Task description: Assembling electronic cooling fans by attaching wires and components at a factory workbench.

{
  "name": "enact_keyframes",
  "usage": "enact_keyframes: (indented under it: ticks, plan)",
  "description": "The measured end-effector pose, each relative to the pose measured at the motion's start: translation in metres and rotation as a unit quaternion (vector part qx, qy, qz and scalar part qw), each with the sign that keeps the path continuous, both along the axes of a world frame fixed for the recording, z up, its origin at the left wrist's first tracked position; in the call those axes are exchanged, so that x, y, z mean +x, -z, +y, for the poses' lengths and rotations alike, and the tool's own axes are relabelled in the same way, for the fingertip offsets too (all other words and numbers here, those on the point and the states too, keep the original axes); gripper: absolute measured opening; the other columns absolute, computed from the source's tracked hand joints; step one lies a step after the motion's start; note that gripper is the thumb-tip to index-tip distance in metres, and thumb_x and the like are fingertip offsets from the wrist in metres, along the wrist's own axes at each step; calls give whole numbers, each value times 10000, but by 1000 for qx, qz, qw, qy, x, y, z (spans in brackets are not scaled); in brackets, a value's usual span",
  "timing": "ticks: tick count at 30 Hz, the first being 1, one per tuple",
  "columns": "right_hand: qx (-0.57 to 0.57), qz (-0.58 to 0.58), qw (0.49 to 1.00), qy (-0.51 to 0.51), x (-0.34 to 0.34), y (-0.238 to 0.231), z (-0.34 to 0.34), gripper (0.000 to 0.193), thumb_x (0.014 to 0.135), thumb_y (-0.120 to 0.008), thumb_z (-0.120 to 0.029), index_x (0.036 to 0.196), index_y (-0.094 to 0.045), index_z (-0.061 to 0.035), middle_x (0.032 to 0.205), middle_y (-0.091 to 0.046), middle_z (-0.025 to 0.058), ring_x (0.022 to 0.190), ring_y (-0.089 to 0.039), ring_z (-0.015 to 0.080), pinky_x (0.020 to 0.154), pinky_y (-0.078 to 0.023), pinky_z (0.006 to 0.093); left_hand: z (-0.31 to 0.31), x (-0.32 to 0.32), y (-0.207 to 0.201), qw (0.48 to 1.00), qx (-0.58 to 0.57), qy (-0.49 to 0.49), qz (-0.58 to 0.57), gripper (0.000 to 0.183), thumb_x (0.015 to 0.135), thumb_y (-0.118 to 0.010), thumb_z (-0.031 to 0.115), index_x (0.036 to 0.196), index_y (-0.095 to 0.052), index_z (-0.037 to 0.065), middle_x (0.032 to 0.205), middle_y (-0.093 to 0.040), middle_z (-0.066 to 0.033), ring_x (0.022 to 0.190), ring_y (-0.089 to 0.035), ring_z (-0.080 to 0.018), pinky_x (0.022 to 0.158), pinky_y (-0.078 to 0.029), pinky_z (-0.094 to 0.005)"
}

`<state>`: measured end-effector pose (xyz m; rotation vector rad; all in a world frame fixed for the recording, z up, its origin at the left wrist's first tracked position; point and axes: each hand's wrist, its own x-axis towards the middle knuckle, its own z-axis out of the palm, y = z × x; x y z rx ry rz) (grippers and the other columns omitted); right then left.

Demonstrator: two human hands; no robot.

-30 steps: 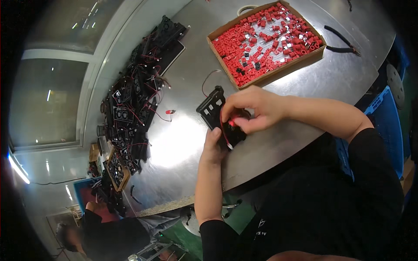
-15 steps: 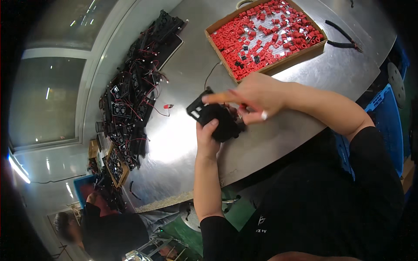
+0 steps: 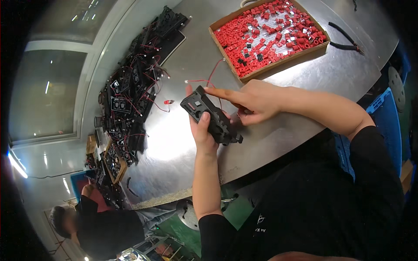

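My left hand (image 3: 203, 132) grips a black plastic housing (image 3: 216, 122) from below, its thumb pressed on the near face. The housing is held tilted above the metal table. It has slots and cut-outs, and a thin red wire (image 3: 212, 75) with a small white plug shows beyond its far edge. The outstretched index finger of my right hand (image 3: 260, 101) meets the housing's upper corner, while the other fingers are partly curled and partly hidden. A small red part (image 3: 168, 102) lies on the table left of the housing.
A cardboard tray (image 3: 285, 65) full of red parts, with a few black ones, stands at the far side, pliers (image 3: 344, 41) to its right. Black housings with red wires (image 3: 130, 93) are heaped along the left. Another person (image 3: 113, 230) works at lower left. A blue crate (image 3: 385, 126) stands right.
The housing has turned in my left hand, so its slotted face now shows. My right index finger has shifted to its upper corner. The red wire with the white plug has come into sight.
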<state>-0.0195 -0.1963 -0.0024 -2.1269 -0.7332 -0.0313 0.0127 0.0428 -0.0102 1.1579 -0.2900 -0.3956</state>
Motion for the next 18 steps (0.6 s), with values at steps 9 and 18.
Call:
enact_keyframes:
  ticks: [9,18]
  plan:
    - [-50,4,997,-63,3,14,2,888,875,-706,-239,1683,-339,-213,789,-740,102,704,-733,363,644,-571,457,9,1,5,997,26,-16,-64,649,915,-776,438,1283,-606,-70,928,-725,-176,758,-743,-282,709,-643,-395]
    - [89,40,995,-17,7,12,-4,607,883,-675,-157,1478,-566,-101,708,-636,54,624,-662,214,612,-507,354,13,6,22,990,19,-112,-85,519,966,-758,343,1323,-575,14,1060,-710,-144,939,-710,-244,828,-622,-382]
